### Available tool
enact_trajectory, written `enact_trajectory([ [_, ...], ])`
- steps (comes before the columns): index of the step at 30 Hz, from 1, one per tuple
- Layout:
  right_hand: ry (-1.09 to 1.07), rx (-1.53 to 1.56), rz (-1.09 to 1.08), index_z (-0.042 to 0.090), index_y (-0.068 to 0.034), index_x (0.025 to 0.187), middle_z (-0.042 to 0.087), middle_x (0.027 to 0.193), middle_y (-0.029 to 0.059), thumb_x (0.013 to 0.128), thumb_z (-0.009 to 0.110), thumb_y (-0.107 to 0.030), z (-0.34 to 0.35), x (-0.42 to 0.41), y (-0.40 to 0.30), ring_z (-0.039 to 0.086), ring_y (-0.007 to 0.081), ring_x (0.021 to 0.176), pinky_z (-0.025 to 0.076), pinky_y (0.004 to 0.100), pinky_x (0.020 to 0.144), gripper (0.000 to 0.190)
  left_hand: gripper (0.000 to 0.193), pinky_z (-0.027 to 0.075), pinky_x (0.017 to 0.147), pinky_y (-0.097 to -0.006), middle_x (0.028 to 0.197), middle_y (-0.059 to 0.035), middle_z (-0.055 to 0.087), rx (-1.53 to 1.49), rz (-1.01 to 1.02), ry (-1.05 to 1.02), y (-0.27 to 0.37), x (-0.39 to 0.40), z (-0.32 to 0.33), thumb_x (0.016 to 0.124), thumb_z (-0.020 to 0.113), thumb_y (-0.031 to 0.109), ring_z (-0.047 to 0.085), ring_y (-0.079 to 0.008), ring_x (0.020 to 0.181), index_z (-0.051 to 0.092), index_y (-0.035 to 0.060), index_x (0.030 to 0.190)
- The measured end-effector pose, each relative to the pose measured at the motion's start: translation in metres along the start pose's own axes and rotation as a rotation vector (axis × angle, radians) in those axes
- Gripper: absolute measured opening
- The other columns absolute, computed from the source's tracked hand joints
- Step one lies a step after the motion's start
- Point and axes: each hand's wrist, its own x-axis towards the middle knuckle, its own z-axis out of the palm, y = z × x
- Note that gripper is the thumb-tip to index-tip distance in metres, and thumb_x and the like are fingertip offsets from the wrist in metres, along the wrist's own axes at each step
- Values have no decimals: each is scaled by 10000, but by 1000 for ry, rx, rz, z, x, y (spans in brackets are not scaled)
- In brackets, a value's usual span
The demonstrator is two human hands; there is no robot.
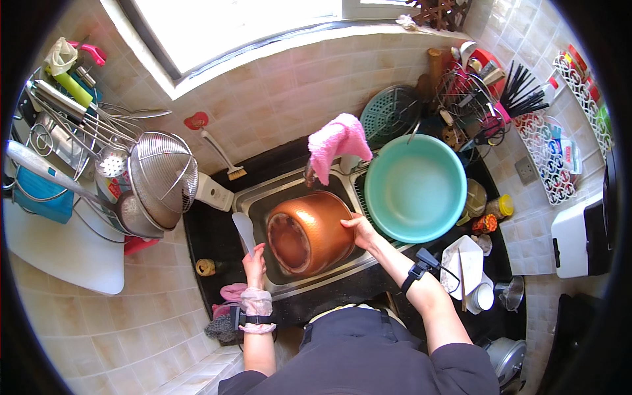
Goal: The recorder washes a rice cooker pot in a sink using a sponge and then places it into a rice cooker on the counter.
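A copper-coloured pot (316, 232) lies tipped on its side over the metal sink (286, 291), its scorched base facing left. My right hand (363, 231) grips the pot's rim at its right side, thumb on the outside. In my left hand (255, 264) is a white plastic rice paddle (244, 229), held by its handle with the blade pointing up and away, left of the pot. A pink cloth (338, 143) hangs over the faucet behind the pot. The inside of the pot is hidden from view.
A turquoise basin (417, 190) stands right of the sink. Strainers (163, 173) and whisks hang at the left wall. A white bottle (215, 191) and a can (205, 267) are left of the sink. Jars (501, 206) and a white dish (461, 261) sit on the right counter.
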Motion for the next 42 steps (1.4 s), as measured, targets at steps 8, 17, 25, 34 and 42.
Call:
enact_trajectory([
  [8,3,-717,-193,637,9,1010,672,914,83,710,684,-80,50,3,3,631,165,847,475,308,808,316,128,222,353,-196,552,75,423,139,129,103,26,6,12,875,579,154,323,-17,403,661,86,945],
  [17,-219,-1940,-639,561,-52,738,611,632,138,654,653,-127,64,-19,60,632,305,637,485,424,574,144,434,385,394,-273,580,-42,544,424,145,67,45,18,78,821,650,435,497,-116,411,583,9,777],
  [25,-269,-2061,-787,521,-84,730,579,625,68,587,634,-90,39,-35,54,613,250,664,475,371,607,182,327,486,670,-376,733,-179,633,882,346,234,16,21,89,638,734,207,636,-302,720,575,-19,813],
  [34,-401,-2152,-520,550,-63,854,624,782,80,679,650,-115,33,-32,33,625,258,797,495,378,697,208,243,481,664,-352,718,-152,642,490,220,41,1,31,90,571,589,36,631,-259,708,600,-37,802],
  [42,-196,-1583,-468,617,-16,1003,614,1002,167,790,595,-118,31,-6,-61,585,324,976,464,387,854,237,113,428,552,-381,569,-142,546,533,336,88,9,33,98,592,575,46,557,-248,562,520,-20,665],
])
